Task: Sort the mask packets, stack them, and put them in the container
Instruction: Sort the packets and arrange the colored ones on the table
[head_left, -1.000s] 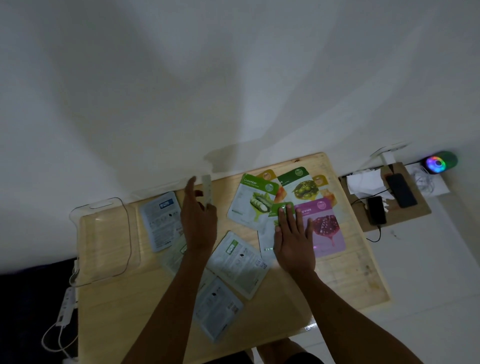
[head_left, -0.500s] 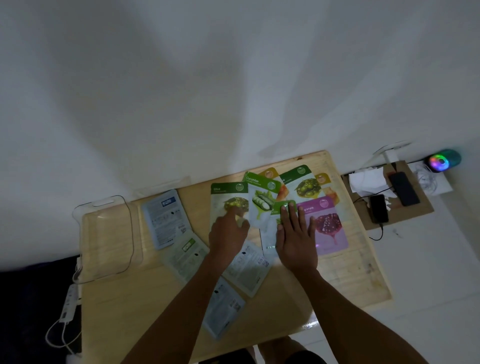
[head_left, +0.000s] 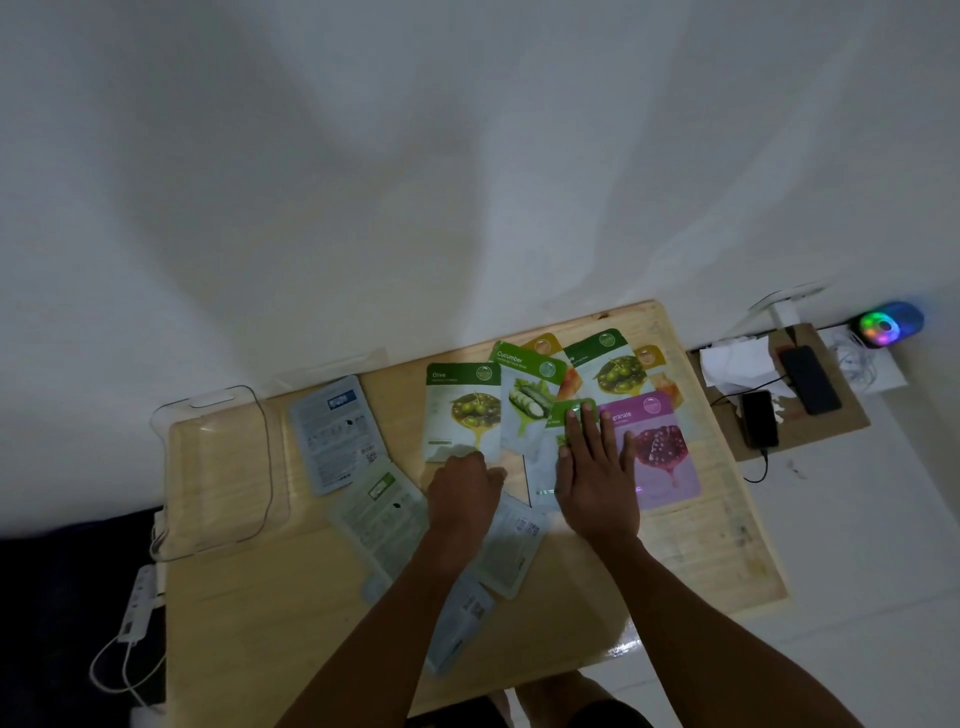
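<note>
On the wooden table (head_left: 260, 634), several mask packets lie face up in an overlapping row: an olive packet (head_left: 462, 410), a cucumber packet (head_left: 527, 395), a second olive packet (head_left: 608, 366) and a purple pomegranate packet (head_left: 662, 452). Orange packets (head_left: 543, 345) peek out behind them. My left hand (head_left: 462, 493) sits curled at the first olive packet's near edge, fingertips hidden. My right hand (head_left: 595, 483) lies flat, fingers spread, on a green packet (head_left: 571, 410). Several grey face-down packets (head_left: 335, 431) lie to the left and under my arms. The clear container (head_left: 262, 441) stands empty at far left.
The white wall rises right behind the table. To the right, a low brown board (head_left: 841, 421) carries two phones (head_left: 759, 418), paper and cables, beside a glowing coloured light (head_left: 885, 325). A white power strip (head_left: 137, 603) hangs off the table's left edge.
My left hand flipped a packet it held on edge and laid it face up as the olive packet at the row's left, then drew back to its near edge. My right hand stayed put.
</note>
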